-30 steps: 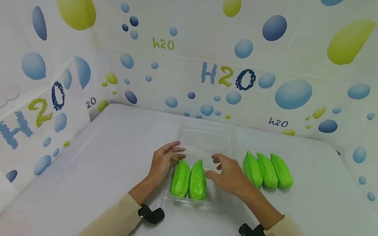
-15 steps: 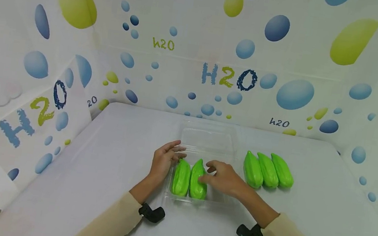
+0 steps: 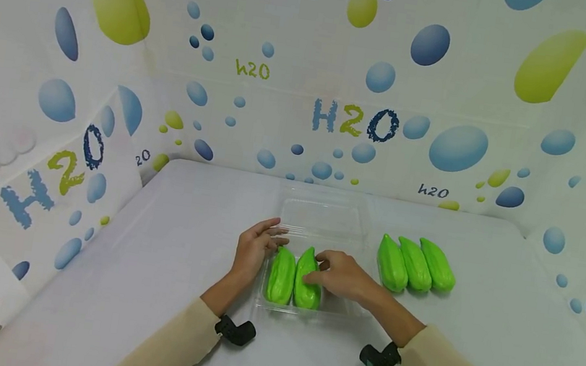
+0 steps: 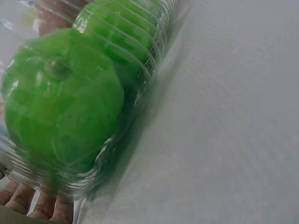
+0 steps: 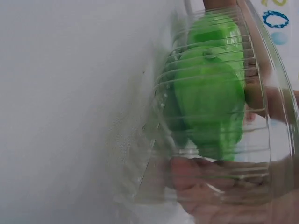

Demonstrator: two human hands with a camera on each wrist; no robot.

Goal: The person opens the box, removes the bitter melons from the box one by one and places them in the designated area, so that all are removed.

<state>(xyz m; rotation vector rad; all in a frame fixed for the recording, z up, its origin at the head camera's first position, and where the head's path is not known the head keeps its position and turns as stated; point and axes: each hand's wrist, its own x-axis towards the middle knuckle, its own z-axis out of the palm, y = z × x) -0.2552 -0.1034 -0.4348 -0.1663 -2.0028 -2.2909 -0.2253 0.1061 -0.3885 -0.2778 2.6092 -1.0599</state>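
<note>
Since a second ago the right hand [image 3: 340,275] has come down inside the clear tray [image 3: 322,215], its fingers now curled on the right-hand gourd [image 3: 307,271]. Three more gourds [image 3: 415,263] lie right of the tray on the white table [image 3: 179,236]. The left hand [image 3: 253,246], fingers relaxed, rests against the tray's left rim beside the other gourd [image 3: 280,276].

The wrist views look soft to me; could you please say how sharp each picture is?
Head view: evenly lit and sharp, wide-angle bending at the edges. Left wrist view: the green gourd fills the frame, blurred behind the ribbed clear tray. Right wrist view: soft, with glare on the tray wall.
</note>
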